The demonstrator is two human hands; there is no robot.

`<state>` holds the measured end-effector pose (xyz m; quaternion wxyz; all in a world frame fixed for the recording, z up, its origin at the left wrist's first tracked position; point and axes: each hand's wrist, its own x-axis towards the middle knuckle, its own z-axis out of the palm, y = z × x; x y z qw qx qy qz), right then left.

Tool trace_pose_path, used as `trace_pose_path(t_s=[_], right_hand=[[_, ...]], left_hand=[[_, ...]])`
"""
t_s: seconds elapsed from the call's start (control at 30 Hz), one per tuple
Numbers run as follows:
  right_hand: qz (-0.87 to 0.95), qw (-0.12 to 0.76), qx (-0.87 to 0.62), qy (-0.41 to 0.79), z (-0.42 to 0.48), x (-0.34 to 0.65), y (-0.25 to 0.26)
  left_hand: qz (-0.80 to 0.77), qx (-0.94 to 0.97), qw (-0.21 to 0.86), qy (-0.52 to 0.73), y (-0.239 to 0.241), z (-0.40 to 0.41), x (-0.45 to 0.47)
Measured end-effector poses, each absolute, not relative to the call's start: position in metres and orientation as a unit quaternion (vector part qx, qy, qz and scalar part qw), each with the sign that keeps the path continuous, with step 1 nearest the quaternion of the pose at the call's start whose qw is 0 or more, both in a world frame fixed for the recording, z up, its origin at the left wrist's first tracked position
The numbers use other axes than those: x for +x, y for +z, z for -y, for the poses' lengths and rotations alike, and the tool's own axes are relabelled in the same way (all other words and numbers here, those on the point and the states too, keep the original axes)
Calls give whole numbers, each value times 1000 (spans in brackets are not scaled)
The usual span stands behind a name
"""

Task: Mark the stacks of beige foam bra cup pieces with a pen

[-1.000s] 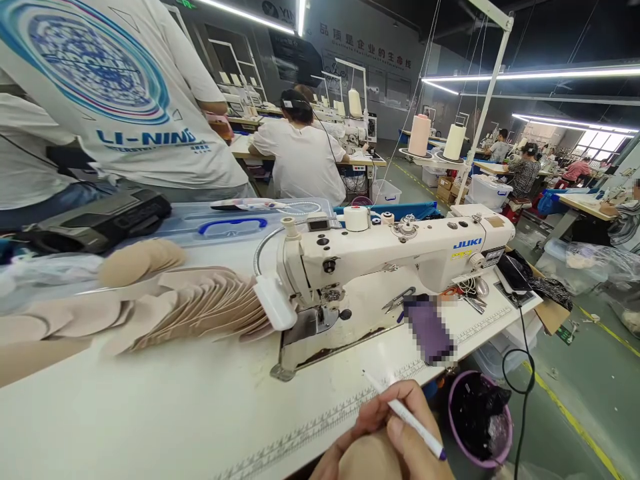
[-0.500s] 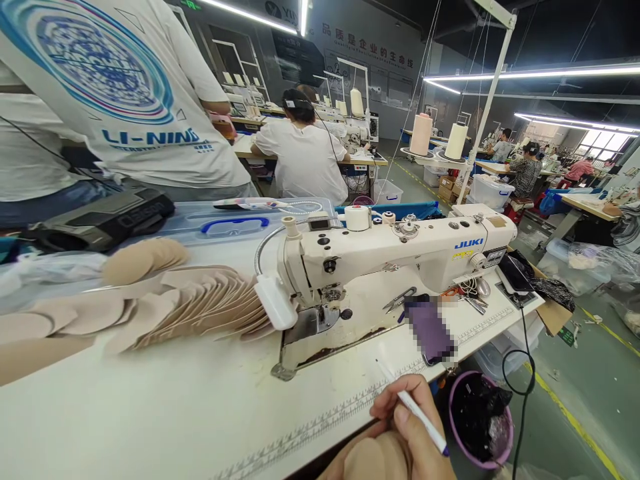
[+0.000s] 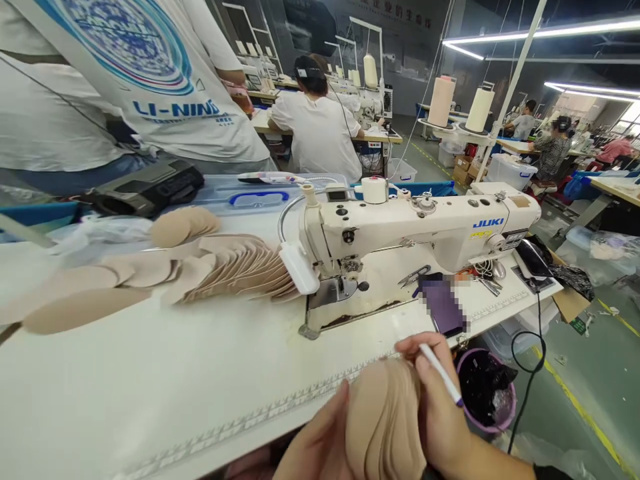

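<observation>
- Several beige pieces [image 3: 370, 420], in a fanned stack, are held between the two hands, on the wearer's side of the sewing machine [image 3: 425, 230].
- Just now that stack has come up nearer the sewing machine; half a second ago only its top showed. Its curved edges can therefore be seen one behind another, with a hand at each side.
- Left hand [image 3: 317, 437]: holds the left side of the stack, one digit laid along the edge; its other fingers are hidden, so how they close underneath cannot be told.
- Right hand [image 3: 443, 407]: still pinches a white pen [image 3: 440, 373] between thumb and curled fingers while touching the stack's right side; the pen's far end is no longer in sight.
- Nearer the sewing machine, in front of its arm, lie a purple phone [image 3: 443, 303] and thread snips [image 3: 415, 275].
- To the sewing machine's left, a long overlapping row of beige pieces [image 3: 235, 270] rests on the table [image 3: 175, 373].
- Beyond the sewing machine sits a person in a white shirt [image 3: 320, 130].
</observation>
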<state>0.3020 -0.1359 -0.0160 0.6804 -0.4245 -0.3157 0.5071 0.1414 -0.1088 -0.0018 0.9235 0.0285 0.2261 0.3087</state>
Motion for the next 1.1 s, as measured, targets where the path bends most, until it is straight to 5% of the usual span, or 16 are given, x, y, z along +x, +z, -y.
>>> trace_pose_path(t_s=[0.4,0.8,0.97,1.1], right_hand=[[686,532,-474,148,146,315,-1],[622,594,-478,180,144,314,-3],[601,543,-518,276,143,322,-4],[601,578,-510,211,142,319,-8]], left_hand=[[-140,74,881,446,-9,100,132],[-145,62,871,466,-11,107,133],[-92,97,873,470,-16,106,129],[-43,97,880,464,-17,104,131]])
